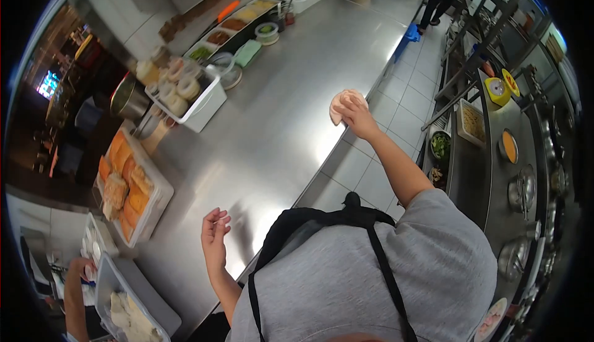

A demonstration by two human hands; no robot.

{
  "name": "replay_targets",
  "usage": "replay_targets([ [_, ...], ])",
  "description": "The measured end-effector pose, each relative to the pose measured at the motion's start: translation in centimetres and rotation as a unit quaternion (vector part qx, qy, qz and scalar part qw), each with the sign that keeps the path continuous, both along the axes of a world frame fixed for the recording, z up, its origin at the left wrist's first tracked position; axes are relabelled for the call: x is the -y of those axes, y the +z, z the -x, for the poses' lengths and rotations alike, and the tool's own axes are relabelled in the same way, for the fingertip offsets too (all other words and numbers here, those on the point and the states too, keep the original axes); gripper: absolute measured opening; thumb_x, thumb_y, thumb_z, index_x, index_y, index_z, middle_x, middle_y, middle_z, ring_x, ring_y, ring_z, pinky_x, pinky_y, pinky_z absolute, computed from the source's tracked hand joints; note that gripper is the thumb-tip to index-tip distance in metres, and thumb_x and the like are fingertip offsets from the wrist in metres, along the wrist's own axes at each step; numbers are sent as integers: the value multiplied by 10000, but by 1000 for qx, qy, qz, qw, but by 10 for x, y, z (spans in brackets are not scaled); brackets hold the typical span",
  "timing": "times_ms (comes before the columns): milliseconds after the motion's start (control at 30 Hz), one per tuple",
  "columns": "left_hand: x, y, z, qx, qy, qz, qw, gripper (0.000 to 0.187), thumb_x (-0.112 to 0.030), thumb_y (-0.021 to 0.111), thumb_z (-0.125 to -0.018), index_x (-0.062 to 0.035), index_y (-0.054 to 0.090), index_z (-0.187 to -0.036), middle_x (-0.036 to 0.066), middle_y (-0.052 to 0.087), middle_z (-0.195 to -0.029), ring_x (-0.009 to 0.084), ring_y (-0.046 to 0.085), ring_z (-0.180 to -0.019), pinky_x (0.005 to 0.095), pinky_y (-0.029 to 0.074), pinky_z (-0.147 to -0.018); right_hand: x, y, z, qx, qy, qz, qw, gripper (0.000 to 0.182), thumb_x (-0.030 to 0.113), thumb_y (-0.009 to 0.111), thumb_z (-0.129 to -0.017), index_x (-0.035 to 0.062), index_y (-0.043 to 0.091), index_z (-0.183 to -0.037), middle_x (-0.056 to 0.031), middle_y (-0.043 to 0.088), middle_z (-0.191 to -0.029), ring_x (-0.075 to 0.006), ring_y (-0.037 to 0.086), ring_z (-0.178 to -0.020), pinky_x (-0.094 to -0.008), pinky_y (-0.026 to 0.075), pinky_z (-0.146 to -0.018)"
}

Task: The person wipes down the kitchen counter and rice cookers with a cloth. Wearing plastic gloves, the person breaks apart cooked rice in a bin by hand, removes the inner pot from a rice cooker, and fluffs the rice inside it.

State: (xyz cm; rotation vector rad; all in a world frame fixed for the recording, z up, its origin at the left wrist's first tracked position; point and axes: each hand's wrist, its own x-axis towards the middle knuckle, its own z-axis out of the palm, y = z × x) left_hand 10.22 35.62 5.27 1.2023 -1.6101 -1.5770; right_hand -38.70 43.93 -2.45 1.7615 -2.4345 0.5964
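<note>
My right hand (354, 114) is on a folded pale pink cloth (338, 105) at the front edge of the steel counter (278, 94). Its fingers press into the cloth from above, and part of the cloth shows past the fingertips. My left hand (215, 233) hovers over the near part of the counter with loosely bent fingers apart, and nothing is seen in it. A white tray (162, 201) of bread rolls and buns (127, 187) lies to the left of that hand.
Along the back stand a white bin of sauce bottles (207, 103), several lidded tubs (266, 32) and a row of ingredient trays (235, 25). Another person's hand (80, 269) is by a grey bin (142, 292) at lower left. A side counter (476, 175) with bowls runs along the right.
</note>
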Motion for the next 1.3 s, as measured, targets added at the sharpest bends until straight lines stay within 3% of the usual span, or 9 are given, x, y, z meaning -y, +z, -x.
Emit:
replay_targets([
  [133, -21, 7, 89, 6, -25, -28, 999, 331, -178, 530, -932, -28, 491, -1225, 95, 582, -1138, 163, 573, -1002, 281, 459, -826, 20, -6, 56, -24, -24, -44, 998, 352, 319, 531, -896, 288, 557, -1246, -82, 418, -1400, -314, 307, -1338, -516, 230, -1071],
  [200, -31, 8, 141, 0, -34, -26, 999, 334, -174, 538, -929, -25, 492, -1225, 92, 584, -1135, 160, 572, -1000, 279, 456, -831, 34, -8, 71, -35, 3, -63, 997, 377, 439, 445, -923, 316, 540, -1266, -93, 359, -1442, -328, 228, -1372, -564, 161, -1078],
  [333, -50, 4, 248, -3, -116, 15, 993, 337, -152, 582, -910, -32, 507, -1216, 74, 584, -1124, 143, 557, -1002, 279, 438, -845, 29, 5, 99, 49, 114, -125, 984, 450, 542, 346, -922, 373, 484, -1315, -81, 238, -1507, -335, 116, -1406, -563, 96, -1101],
  [467, -66, 17, 319, 28, -197, 22, 980, 342, -138, 573, -913, -28, 499, -1229, 80, 580, -1138, 157, 558, -1023, 288, 433, -881, 18, 18, 117, 60, 175, -122, 975, 376, 424, 440, -931, 356, 515, -1293, -30, 302, -1487, -302, 168, -1403, -526, 113, -1115],
  [600, -63, 19, 362, 41, -235, -9, 971, 343, -117, 568, -915, -18, 490, -1233, 94, 578, -1144, 181, 561, -1055, 304, 428, -926, 20, 6, 139, 71, 201, -65, 975, 345, 393, 448, -921, 363, 547, -1250, -20, 315, -1473, -281, 185, -1397, -531, 160, -1104],
  [867, -16, 11, 465, 82, -301, 21, 950, 336, -152, 599, -901, -43, 525, -1210, 91, 601, -1135, 168, 559, -1028, 314, 463, -856, 35, 10, 255, 86, 41, -102, 990, 445, 382, 417, -940, 302, 404, -1378, -28, 205, -1526, -272, 94, -1423, -523, 103, -1127],
  [1033, 24, 0, 537, 85, -327, 28, 941, 345, -178, 607, -891, -48, 532, -1201, 97, 604, -1137, 186, 566, -1020, 338, 462, -863, 49, 13, 351, 76, -42, -137, 987, 450, 395, 362, -962, 336, 340, -1408, -6, 178, -1535, -267, 78, -1426, -524, 92, -1125],
  [1300, 89, 12, 629, 84, -336, 43, 937, 338, -199, 588, -904, -61, 529, -1207, 73, 601, -1136, 178, 555, -1043, 334, 439, -882, 80, 10, 488, 52, -126, -131, 982, 437, 392, 382, -958, 331, 369, -1390, -25, 213, -1521, -285, 126, -1415, -528, 129, -1109],
])
